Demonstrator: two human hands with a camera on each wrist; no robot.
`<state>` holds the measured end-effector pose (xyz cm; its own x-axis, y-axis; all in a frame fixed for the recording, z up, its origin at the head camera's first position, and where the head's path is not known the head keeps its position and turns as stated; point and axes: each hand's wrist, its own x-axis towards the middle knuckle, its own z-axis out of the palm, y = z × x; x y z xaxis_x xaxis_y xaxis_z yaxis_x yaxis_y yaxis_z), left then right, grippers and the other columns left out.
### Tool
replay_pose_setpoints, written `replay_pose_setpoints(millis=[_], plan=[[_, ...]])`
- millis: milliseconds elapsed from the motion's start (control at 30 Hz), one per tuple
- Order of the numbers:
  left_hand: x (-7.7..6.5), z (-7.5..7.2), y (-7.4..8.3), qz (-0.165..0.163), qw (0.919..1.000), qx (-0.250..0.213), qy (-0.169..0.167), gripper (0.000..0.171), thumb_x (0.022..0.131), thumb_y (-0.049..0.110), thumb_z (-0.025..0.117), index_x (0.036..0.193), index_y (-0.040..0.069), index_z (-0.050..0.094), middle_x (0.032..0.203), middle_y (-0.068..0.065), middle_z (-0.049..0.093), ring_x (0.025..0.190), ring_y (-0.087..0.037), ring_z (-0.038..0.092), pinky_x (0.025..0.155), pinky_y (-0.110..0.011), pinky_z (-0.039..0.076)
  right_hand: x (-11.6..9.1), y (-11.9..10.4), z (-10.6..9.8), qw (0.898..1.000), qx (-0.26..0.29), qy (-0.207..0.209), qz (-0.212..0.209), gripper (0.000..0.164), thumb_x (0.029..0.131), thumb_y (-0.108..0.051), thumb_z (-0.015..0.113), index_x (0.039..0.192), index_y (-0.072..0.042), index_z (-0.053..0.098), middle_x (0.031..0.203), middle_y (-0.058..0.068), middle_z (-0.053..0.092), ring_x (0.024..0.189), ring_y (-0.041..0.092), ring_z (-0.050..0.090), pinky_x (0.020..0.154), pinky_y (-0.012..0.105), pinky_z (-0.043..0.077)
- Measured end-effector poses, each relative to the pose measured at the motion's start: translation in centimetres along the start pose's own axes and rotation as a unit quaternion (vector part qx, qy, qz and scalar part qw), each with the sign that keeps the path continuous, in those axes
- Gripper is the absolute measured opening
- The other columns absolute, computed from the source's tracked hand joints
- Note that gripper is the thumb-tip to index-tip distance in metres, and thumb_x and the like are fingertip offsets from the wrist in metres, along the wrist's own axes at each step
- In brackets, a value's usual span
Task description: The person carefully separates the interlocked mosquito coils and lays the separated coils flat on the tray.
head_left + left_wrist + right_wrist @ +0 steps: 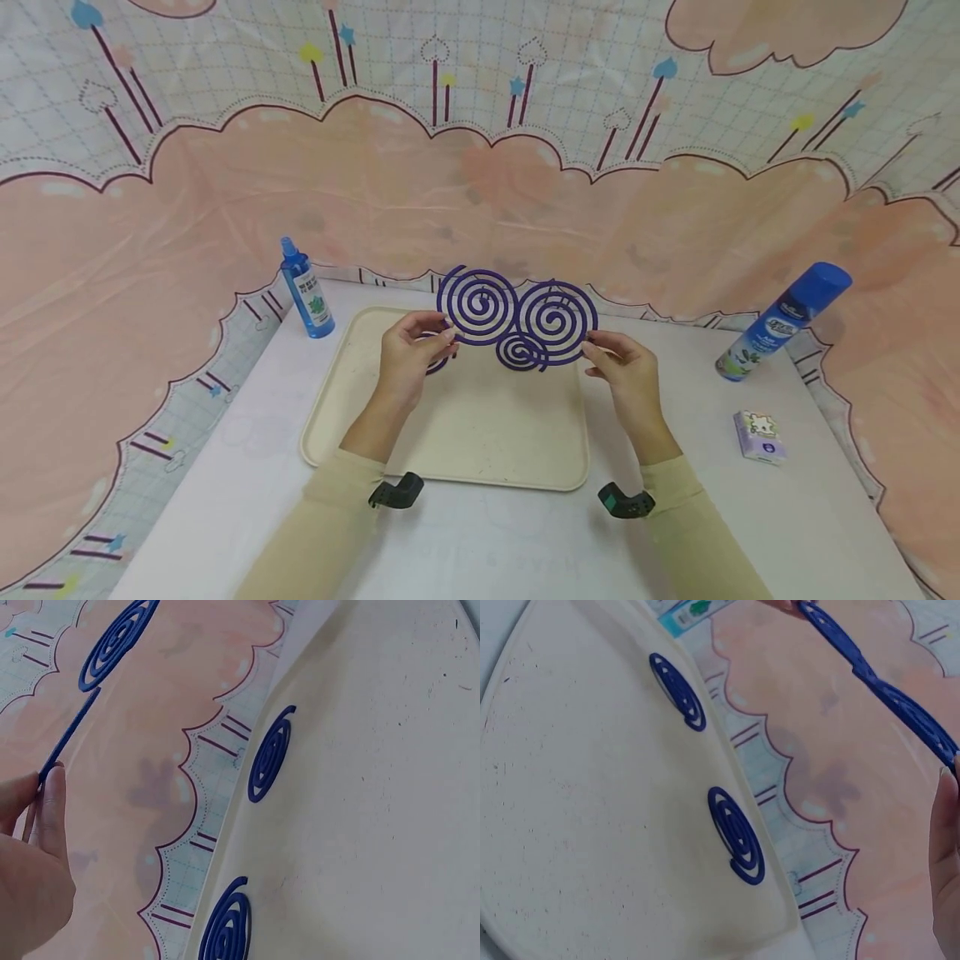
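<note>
Two dark-blue mosquito coils are held up side by side over the cream tray (487, 442). My left hand (405, 358) pinches the rim of the left coil (483, 302) between thumb and fingers. The right coil (553, 320) is pinched at its outer edge by my right hand (628, 379). Their inner edges meet or nearly meet; in the left wrist view the left coil (71, 727) appears edge-on. Two more coils lie on the tray's far part, and the right wrist view shows both, an upper coil (678, 691) and a lower coil (736, 836).
A blue spray bottle (307, 292) stands at the table's back left. On the right are a blue aerosol can (780, 325) and a small white-and-purple box (761, 437). A patterned peach cloth (420, 200) hangs behind the white table (480, 542). Dark specks dot the tray.
</note>
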<state>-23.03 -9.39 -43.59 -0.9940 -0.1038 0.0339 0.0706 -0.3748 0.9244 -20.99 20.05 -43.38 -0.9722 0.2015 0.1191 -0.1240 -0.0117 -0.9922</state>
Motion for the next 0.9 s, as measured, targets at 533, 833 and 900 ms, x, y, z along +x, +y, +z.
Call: replay_pose_setpoints(millis=[533, 833, 900], plan=[[-1.5, -4.3, 1.7, -0.028, 0.9932, 0.108, 0.034, 0.045, 0.09, -0.011, 0.068, 0.134, -0.009, 0.06, 0.126, -0.012, 0.068, 0.078, -0.001, 0.075, 0.077, -0.021, 0.063, -0.5, 1.1, -2.2, 0.998, -0.051, -0.003, 0.037, 0.039, 0.091, -0.008, 0.076, 0.125, 0.009, 0.066, 0.094, -0.013, 0.078, 0.076, -0.001, 0.073, 0.069, 0.019, 0.062], [-3.0, -7.1, 1.6, -0.054, 0.9829, 0.174, 0.029, 0.048, 0.091, -0.008, 0.068, 0.138, -0.007, 0.058, 0.144, -0.031, 0.055, 0.075, 0.003, 0.074, 0.076, -0.018, 0.062, -1.5, 3.4, -2.8, 0.987, -0.127, -0.037, 0.095, 0.04, 0.091, -0.014, 0.078, 0.126, 0.002, 0.069, 0.096, -0.009, 0.078, 0.076, 0.006, 0.073, 0.071, 0.02, 0.063], [-3.3, -7.6, 1.4, -0.063, 0.9804, 0.184, 0.029, 0.047, 0.091, -0.007, 0.068, 0.138, -0.006, 0.058, 0.142, -0.034, 0.055, 0.074, 0.003, 0.074, 0.076, -0.018, 0.062, -1.8, 3.9, -2.9, 0.984, -0.137, -0.043, 0.106, 0.039, 0.091, -0.013, 0.077, 0.126, 0.002, 0.069, 0.101, 0.0, 0.079, 0.077, 0.007, 0.074, 0.071, 0.02, 0.063]])
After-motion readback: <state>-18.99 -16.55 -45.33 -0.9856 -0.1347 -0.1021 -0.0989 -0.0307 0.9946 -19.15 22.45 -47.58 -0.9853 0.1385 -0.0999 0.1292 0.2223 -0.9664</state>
